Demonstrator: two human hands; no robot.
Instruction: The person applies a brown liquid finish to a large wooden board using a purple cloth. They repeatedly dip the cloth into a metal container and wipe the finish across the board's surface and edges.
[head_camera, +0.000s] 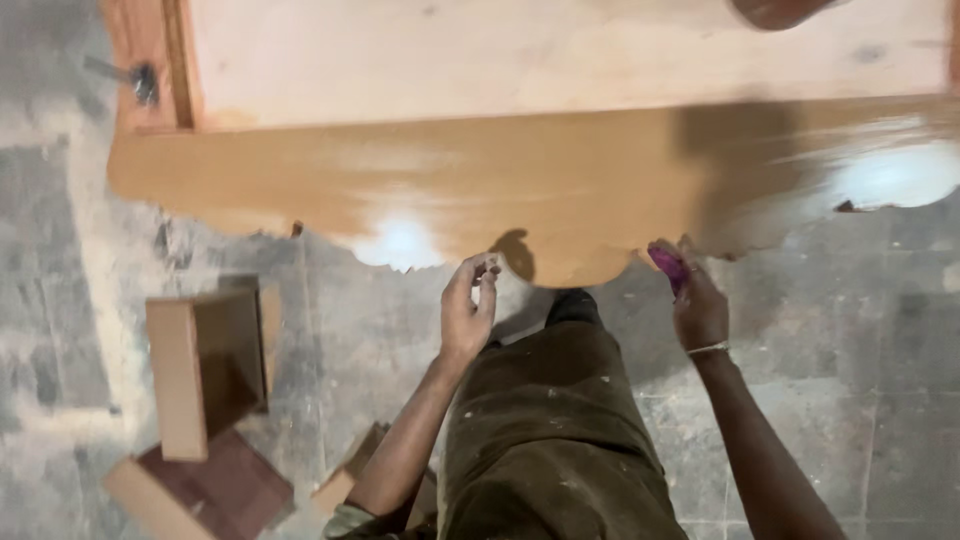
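Observation:
A wide wooden panel (560, 170) with a scalloped lower edge fills the upper view; its lower band is coated glossy tan, its upper part is bare pale wood. My right hand (697, 298) holds a small purple cloth (668, 266) pressed against the panel's scalloped edge. My left hand (468, 308) hovers just below the edge with fingers curled and pinched together, nothing visible in it. My dark trouser leg (550, 430) stands below between the hands.
Several wooden boxes and offcuts (205, 365) lie on the dusty grey floor (880, 330) at lower left. A bolt or screw (143, 82) sticks out of the reddish frame piece at upper left. Bright light glares on the wet coating.

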